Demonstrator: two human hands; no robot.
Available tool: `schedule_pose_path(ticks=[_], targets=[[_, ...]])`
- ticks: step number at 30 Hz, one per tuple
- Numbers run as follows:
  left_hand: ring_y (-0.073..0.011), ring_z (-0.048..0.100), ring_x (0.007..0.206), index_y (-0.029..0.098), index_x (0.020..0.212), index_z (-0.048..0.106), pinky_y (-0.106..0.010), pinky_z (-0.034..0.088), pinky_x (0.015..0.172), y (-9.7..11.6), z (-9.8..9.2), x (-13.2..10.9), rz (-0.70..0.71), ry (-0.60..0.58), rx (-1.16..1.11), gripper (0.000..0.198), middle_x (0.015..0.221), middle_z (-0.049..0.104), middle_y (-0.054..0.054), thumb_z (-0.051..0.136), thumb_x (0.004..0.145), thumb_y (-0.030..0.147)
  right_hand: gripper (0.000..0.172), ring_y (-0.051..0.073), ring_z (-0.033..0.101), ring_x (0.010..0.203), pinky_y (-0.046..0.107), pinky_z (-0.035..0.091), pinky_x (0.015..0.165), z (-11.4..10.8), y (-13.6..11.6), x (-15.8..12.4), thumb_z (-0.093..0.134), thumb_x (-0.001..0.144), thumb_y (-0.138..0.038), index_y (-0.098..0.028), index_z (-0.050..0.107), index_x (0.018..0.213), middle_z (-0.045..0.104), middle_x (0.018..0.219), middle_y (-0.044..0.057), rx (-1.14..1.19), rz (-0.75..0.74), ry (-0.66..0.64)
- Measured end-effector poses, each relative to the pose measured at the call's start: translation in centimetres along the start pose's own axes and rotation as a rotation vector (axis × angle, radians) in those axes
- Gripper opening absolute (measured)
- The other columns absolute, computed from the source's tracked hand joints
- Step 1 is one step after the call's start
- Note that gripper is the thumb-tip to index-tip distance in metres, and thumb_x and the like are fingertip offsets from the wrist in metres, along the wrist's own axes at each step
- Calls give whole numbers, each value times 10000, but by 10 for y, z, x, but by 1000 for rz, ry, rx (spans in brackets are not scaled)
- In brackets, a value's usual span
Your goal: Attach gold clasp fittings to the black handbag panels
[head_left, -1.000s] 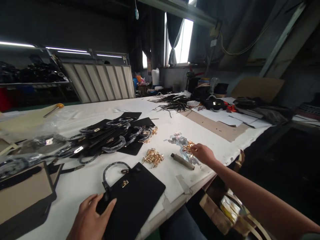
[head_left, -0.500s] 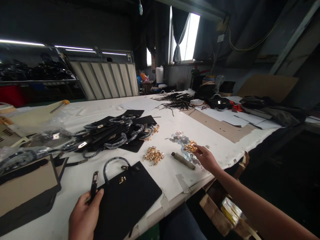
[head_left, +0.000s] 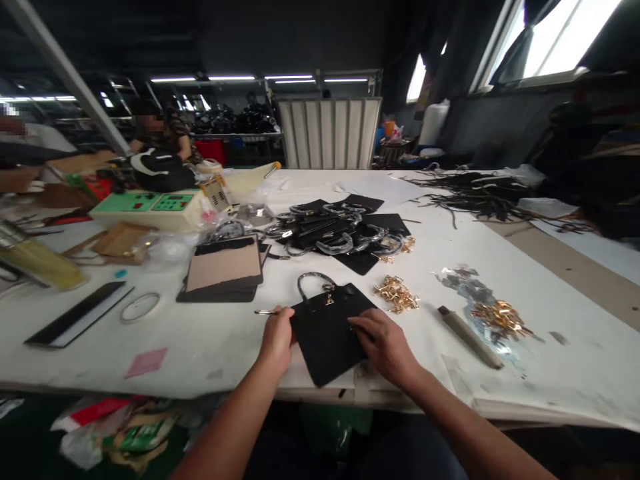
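Observation:
A black bag panel [head_left: 327, 340] with a wrapped loop handle [head_left: 315, 277] and a gold clasp fitting [head_left: 329, 300] lies near the table's front edge. At its left edge is my left hand [head_left: 277, 337], closed on a narrow black strap with a metal plate [head_left: 267, 312] that sticks out leftward. My right hand [head_left: 387, 340] is over the panel's right side, fingertips pinched together; whatever they hold is too small to tell. Right of the panel lie a pile of small gold fittings [head_left: 397, 295], a second gold pile [head_left: 501, 319] on clear plastic, and a grey-wrapped rod-like tool [head_left: 470, 339].
Several black bag panels with wrapped handles [head_left: 335, 233] are heaped beyond my hands. Left stand stacked beige-and-black panels [head_left: 225, 267], a tape ring [head_left: 140, 308] and a green-topped machine [head_left: 150, 207]. Black strips [head_left: 465, 193] lie at the back right. Two people sit at the far left.
My view has swung left. My right hand has moved from the far gold pile to the bag panel. My left hand keeps the strap, now turned flatter and pointing left.

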State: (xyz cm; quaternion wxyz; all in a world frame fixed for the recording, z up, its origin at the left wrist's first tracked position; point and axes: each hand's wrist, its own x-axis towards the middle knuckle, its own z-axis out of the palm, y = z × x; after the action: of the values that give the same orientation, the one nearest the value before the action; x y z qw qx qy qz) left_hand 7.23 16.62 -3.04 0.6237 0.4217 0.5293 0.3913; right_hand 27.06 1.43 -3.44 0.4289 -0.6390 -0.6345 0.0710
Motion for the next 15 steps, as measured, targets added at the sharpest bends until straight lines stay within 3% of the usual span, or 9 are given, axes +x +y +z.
schedule_pose_path(ticks=[2, 4, 10, 15], targets=[[-217, 683, 784, 171, 962, 590, -260, 497, 561, 6, -3, -7, -59, -25, -60, 241, 894, 683, -82, 590, 766, 312, 269, 231, 623, 984, 371, 533, 863, 14, -1, 2, 531, 984, -215, -259, 738, 1150, 646, 1030, 79, -43, -16, -111], [-185, 653, 656, 152, 914, 616, -255, 493, 525, 10, -8, -12, -109, -67, -96, 211, 806, 679, -73, 595, 760, 295, 239, 226, 631, 994, 368, 537, 882, 16, 3, 2, 567, 975, -229, -266, 751, 1123, 641, 1066, 75, -25, 11, -206], [-189, 638, 568, 119, 895, 667, -274, 496, 457, 7, -20, -5, -186, -232, -26, 295, 795, 710, -109, 578, 829, 392, 230, 201, 646, 1052, 331, 527, 967, 1, 16, 3, 591, 973, -229, -260, 740, 1146, 638, 1174, 67, 147, 62, -356], [-181, 614, 510, 96, 962, 690, -269, 470, 417, -2, -16, 5, -168, -209, -14, 435, 763, 706, -114, 550, 867, 496, 264, 196, 648, 991, 329, 527, 902, -5, 9, 5, 570, 966, -192, -254, 705, 1184, 636, 1125, 68, 51, 31, -478]])
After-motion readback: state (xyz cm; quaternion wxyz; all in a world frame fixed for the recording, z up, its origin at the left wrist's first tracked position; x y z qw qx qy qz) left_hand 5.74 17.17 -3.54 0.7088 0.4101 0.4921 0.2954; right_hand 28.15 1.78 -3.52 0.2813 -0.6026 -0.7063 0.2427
